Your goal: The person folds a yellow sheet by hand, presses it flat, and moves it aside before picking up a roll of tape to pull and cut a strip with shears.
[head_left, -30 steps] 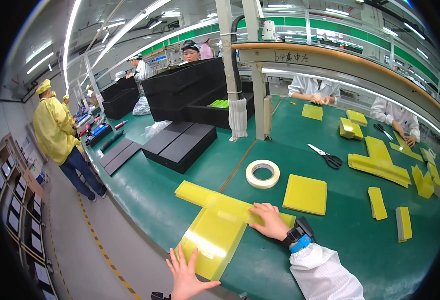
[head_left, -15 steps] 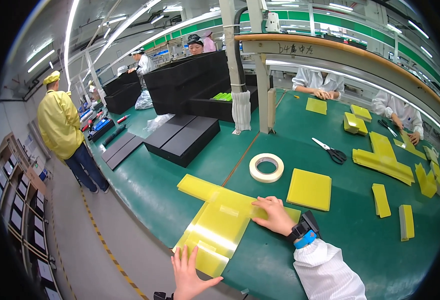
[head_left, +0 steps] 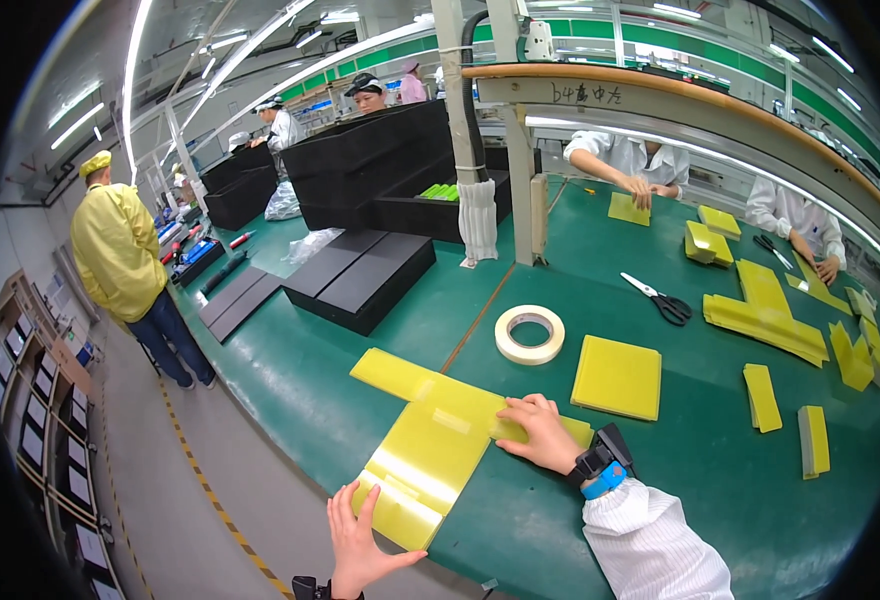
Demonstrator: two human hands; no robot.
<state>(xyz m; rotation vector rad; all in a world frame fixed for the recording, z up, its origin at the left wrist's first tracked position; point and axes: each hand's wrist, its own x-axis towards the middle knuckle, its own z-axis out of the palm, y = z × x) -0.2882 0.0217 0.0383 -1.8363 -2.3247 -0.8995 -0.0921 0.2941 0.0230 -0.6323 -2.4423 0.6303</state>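
Observation:
A cross-shaped piece of thin, glossy yellow plastic sheet (head_left: 430, 450) lies on the green table in front of me, with one arm pointing away to the left. Clear tape seems to cover its joins. My left hand (head_left: 362, 535) is at its near end, fingers spread and thumb apart, fingertips touching the left edge and thumb by the near corner. On the right arm of the cross rests my right hand (head_left: 542, 436), its fingers lightly bent and its thumb apart, pressing the sheet from above. Neither hand is closed around anything.
Beyond lie a roll of tape (head_left: 529, 335), a stack of yellow sheets (head_left: 617, 378) and black-handled scissors (head_left: 658, 299). Yellow strips (head_left: 761, 398) lie at the right. Black foam blocks (head_left: 362, 279) stand far left. Two co-workers handle yellow sheets across the table. A metal post (head_left: 522, 190) rises mid-table.
The near part of the yellow sheet now lines up straighter with the rest, its left overhang gone. My left hand has shifted slightly left and down. A co-worker's hand now reaches onto a yellow sheet.

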